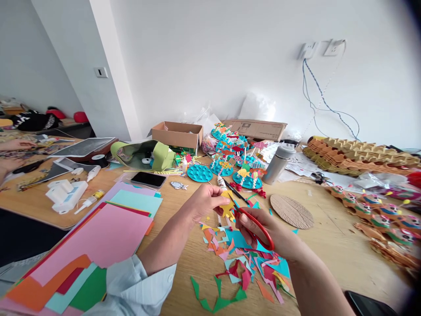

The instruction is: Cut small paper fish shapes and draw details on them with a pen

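Observation:
My left hand point(205, 201) pinches a small yellow paper cut-out point(227, 207) above the wooden table point(332, 245). My right hand point(267, 228) grips red-handled scissors point(255, 224), whose blades point up-left into the yellow piece. Below both hands lies a heap of coloured paper scraps point(245, 259) in teal, pink, orange, red and green.
A stack of coloured paper sheets point(98, 237) lies at left. A black phone point(148, 179), glue bottles point(88, 202), a cardboard box point(177, 134), teal paper craft discs point(226, 164), a metal flask point(278, 163), a cardboard oval point(291, 211) and egg trays point(355, 156) crowd the table. Another person's hands point(13, 153) are far left.

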`<move>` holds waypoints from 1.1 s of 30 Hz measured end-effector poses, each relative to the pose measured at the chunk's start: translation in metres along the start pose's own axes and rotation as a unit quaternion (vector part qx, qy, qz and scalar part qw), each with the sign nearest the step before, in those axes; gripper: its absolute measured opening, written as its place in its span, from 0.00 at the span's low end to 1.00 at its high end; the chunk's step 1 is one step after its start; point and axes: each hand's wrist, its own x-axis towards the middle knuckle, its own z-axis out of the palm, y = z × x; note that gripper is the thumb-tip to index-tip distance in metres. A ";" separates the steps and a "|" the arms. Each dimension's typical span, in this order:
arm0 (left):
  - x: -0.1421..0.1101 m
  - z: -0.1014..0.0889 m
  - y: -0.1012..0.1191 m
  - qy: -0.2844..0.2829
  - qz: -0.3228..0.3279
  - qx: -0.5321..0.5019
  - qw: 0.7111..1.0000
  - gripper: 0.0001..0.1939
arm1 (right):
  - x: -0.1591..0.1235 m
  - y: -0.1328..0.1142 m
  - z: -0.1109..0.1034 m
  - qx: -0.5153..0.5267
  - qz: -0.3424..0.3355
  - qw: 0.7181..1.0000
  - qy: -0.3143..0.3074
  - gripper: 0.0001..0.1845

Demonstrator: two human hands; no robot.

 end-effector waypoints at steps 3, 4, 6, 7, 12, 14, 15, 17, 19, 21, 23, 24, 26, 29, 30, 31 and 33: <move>-0.001 0.000 0.001 -0.004 0.002 0.001 1.000 0.13 | -0.001 -0.002 0.000 0.001 -0.002 1.000 0.003 0.32; -0.001 0.000 0.001 -0.004 0.002 0.001 1.000 0.13 | -0.001 -0.002 0.000 0.002 -0.003 1.000 0.003 0.32; -0.001 0.000 0.000 -0.004 0.004 -0.001 1.000 0.12 | -0.001 -0.001 0.000 0.003 -0.003 1.000 0.002 0.32; -0.001 0.000 0.000 -0.004 0.005 -0.002 1.000 0.12 | -0.002 -0.001 0.000 0.003 -0.002 1.000 0.001 0.32; -0.001 0.000 0.000 -0.008 0.004 -0.008 1.000 0.13 | -0.002 0.001 0.000 0.003 -0.001 1.000 0.002 0.31; -0.001 0.000 0.001 -0.010 0.001 -0.008 1.000 0.13 | -0.001 0.001 0.000 0.004 0.001 1.000 0.005 0.32; -0.001 0.000 0.001 -0.009 0.000 -0.007 1.000 0.13 | -0.001 0.001 0.000 0.005 0.002 1.000 0.006 0.32; -0.001 -0.001 0.001 -0.006 0.001 -0.005 1.000 0.13 | 0.000 0.001 0.000 0.007 0.004 1.000 0.008 0.32; -0.002 -0.001 0.001 -0.001 -0.002 -0.002 1.000 0.13 | 0.000 0.001 0.000 0.012 0.005 1.000 0.010 0.32; -0.002 -0.002 0.001 0.006 -0.005 0.001 1.000 0.13 | 0.001 0.001 0.000 0.018 0.004 1.000 0.014 0.31; -0.002 -0.002 0.001 0.010 -0.003 0.003 1.000 0.14 | 0.001 0.001 0.001 0.020 0.006 1.000 0.015 0.31; -0.002 -0.002 0.001 0.010 -0.001 0.003 1.000 0.14 | 0.001 0.000 0.001 0.020 0.007 1.000 0.014 0.32; -0.001 -0.002 0.001 0.007 0.003 0.001 1.000 0.14 | 0.001 0.000 0.001 0.017 0.011 1.000 0.014 0.32; -0.001 -0.001 0.001 -0.001 0.012 -0.005 1.000 0.15 | 0.000 -0.002 0.001 0.015 0.010 1.000 0.014 0.32; -0.001 -0.001 0.001 -0.004 0.016 -0.005 1.000 0.16 | 0.000 -0.002 0.001 0.012 0.007 1.000 0.012 0.32; -0.001 -0.001 0.001 -0.007 0.018 -0.005 1.000 0.16 | 0.000 -0.003 0.001 0.009 0.003 1.000 0.010 0.32; -0.001 -0.002 0.001 -0.012 0.021 -0.003 1.000 0.16 | 0.000 -0.004 0.002 0.001 -0.003 1.000 0.007 0.32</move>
